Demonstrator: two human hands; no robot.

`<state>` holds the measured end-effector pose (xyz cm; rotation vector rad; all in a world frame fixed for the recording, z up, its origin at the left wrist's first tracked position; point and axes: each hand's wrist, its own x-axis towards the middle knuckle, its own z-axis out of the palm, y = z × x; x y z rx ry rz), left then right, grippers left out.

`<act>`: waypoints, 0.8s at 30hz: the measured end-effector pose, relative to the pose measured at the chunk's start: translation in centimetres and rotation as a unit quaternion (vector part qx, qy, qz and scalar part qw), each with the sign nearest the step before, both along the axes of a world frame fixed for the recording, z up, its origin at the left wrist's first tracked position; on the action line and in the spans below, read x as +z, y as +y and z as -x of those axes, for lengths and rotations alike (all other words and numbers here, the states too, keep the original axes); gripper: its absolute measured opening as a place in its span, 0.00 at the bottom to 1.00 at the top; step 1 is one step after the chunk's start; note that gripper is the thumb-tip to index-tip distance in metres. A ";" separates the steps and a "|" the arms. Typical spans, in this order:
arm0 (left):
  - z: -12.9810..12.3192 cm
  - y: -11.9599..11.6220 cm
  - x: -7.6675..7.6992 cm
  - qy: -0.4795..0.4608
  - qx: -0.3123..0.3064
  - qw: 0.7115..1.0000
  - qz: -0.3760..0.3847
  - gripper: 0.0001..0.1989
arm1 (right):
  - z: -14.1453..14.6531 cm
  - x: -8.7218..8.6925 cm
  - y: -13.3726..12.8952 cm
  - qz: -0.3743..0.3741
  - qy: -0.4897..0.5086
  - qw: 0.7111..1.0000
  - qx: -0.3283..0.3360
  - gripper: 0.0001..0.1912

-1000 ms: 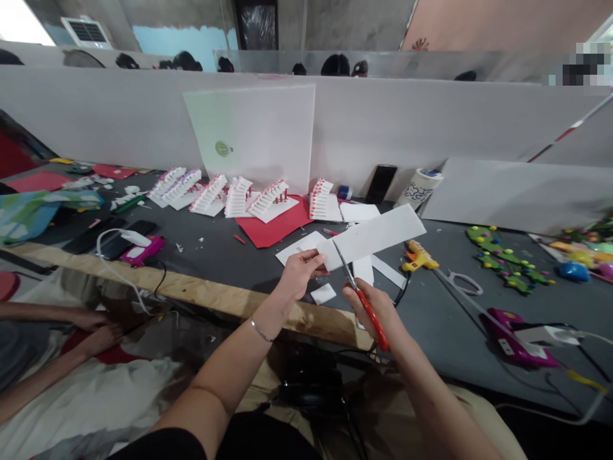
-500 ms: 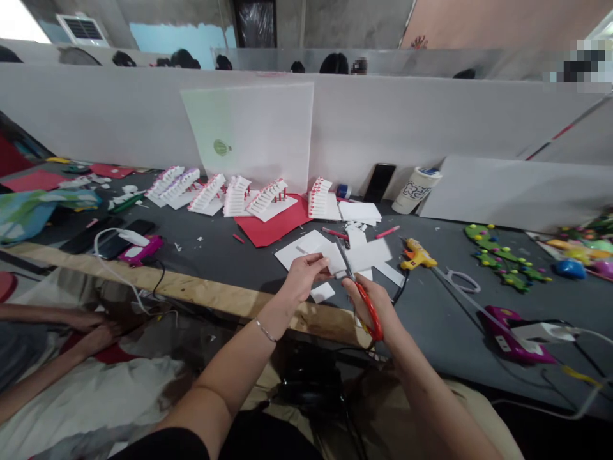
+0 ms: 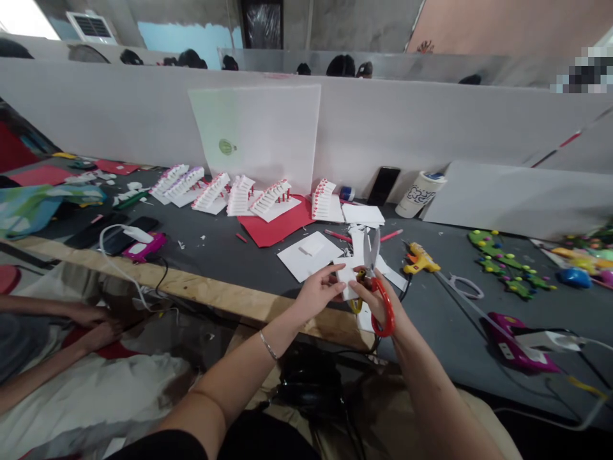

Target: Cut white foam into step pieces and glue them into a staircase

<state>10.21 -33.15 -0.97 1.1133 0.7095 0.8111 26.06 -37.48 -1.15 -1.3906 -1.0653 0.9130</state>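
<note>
Head view: irregular white card piece held just above the dark counter, near its front edge. Left hand pinching card from the left, thumb and fingers together on it, thin bracelet on the wrist. Right hand right beside it, closed around red-handled scissors, blades apart and pointing up at the card's right side. Blade contact with card hard to tell. Directly behind hands, white card sheet flat on counter, smaller white square on top, loose white scraps beside it, red pen-like sticks nearby. Farther back, row of white paper staircase models with red pegs, some on red card sheet. White board propped against grey partition, small green balloon drawing on it. To the right, yellow glue gun, patterned white cup, black phone leaning on partition, green dotted cutouts, magenta device with white plug. Toward left, two black phones on counter. Below front wooden edge, another person's hands at lower left, well apart from these.
</note>
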 end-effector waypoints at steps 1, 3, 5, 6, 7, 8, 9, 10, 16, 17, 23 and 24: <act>0.1 0.2 0.0 0.004 -0.002 1.000 -0.004 0.28 | 0.1 0.1 0.0 0.005 0.004 1.000 0.002 0.30; 0.3 0.5 -0.1 0.010 0.004 1.000 -0.010 0.25 | 0.2 0.3 0.1 0.022 0.029 0.999 0.009 0.31; 0.4 0.8 -0.1 0.013 0.017 1.000 -0.013 0.24 | 0.4 0.5 0.2 0.044 0.069 0.997 0.011 0.33; 0.4 0.9 -0.1 0.015 0.023 1.000 -0.016 0.24 | 0.5 0.7 0.3 0.055 0.087 0.995 0.009 0.33; 0.5 1.0 -0.1 0.016 0.029 0.999 -0.021 0.24 | 0.5 0.8 0.5 0.065 0.103 0.992 0.007 0.34; 0.5 1.1 -0.1 0.017 0.037 0.999 -0.025 0.24 | 0.6 0.9 0.6 0.073 0.117 0.990 0.004 0.35; 0.5 1.1 0.0 0.017 0.045 0.998 -0.028 0.24 | 0.6 1.0 0.8 0.078 0.127 0.989 0.003 0.35; 0.5 1.1 0.0 0.019 0.053 0.998 -0.031 0.24 | 0.6 1.0 0.9 0.080 0.132 0.988 0.003 0.35; 0.3 0.7 0.2 0.052 0.077 0.995 -0.048 0.24 | 0.6 0.1 1.5 0.068 0.111 0.991 0.034 0.29; 0.2 0.6 0.1 0.056 0.076 0.994 -0.051 0.24 | 0.6 -0.1 1.5 0.064 0.107 0.991 0.039 0.28; 0.9 3.0 -0.4 0.111 0.119 0.980 -0.116 0.18 | 0.1 -0.3 1.6 0.012 0.030 0.999 -0.035 0.25; 1.2 4.0 -0.3 0.136 0.131 0.974 -0.129 0.18 | -0.2 -0.1 1.6 0.004 0.020 0.998 -0.056 0.24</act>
